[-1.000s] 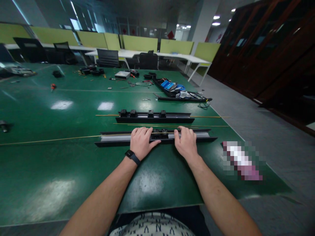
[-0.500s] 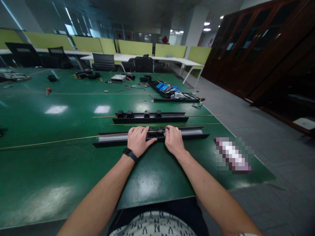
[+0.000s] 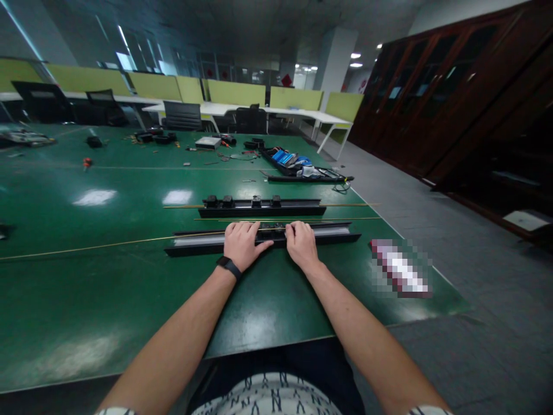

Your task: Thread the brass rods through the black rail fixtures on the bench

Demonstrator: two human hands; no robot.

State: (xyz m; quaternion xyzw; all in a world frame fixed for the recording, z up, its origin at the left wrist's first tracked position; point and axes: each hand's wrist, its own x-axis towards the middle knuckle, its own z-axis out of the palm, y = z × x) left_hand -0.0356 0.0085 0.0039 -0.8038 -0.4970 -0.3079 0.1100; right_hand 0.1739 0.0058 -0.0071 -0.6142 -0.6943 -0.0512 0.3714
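A black rail with a pale inner strip lies across the green table in front of me. My left hand lies over its middle, fingers bent across the channel and thumb along the near wall. Just to the right, my right hand is closed in a pinch at the thin brass rod. This rod runs in from the far left, passes under my left fingers and reaches my right fingertips. Between the hands, small black blocks sit in the channel, partly hidden.
Behind lies a second black rail carrying several black blocks, with a brass rod through it. Loose brass rods lie between the rails. A blurred reddish-white item rests at right; a black tray of blue and grey things stands farther back.
The whole view has shifted slightly. My right hand's fingertips have moved a little left, nearer the blocks; my left hand keeps its place on the rail.
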